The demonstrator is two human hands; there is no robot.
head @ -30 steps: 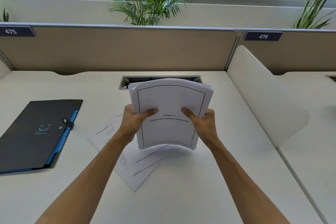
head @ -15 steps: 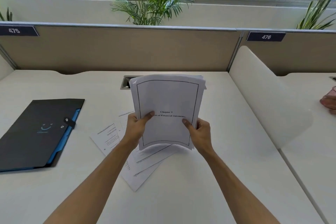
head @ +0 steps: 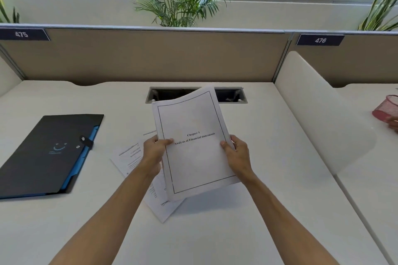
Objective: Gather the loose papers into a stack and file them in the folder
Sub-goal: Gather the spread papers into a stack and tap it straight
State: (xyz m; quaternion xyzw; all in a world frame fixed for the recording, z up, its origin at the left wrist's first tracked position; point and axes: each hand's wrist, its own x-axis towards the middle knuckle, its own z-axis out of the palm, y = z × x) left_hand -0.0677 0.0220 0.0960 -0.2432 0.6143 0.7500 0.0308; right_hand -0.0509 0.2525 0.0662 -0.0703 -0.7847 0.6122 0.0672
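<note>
A stack of white papers point(head: 193, 157), its top sheet titled "Chapter 5", is held upright over the middle of the desk, tilted a little to the left. My left hand point(head: 154, 148) grips its left edge and my right hand point(head: 237, 155) grips its right edge. Beneath the stack a few loose printed sheets point(head: 131, 157) lie fanned out on the desk, partly hidden by my left arm. The black folder point(head: 49, 153), with a blue inner edge and a snap strap, lies shut on the desk at the left.
A cable slot point(head: 230, 94) opens in the desk behind the stack. A white curved divider point(head: 318, 118) bounds the desk on the right; beyond it stands a pink mesh cup point(head: 386, 109) with someone's hand beside it. A beige partition runs along the back.
The stack has come lower and closer to the desk and tilted to the left. Its sheets look more even at the edges. The pink cup has come into view at the right.
</note>
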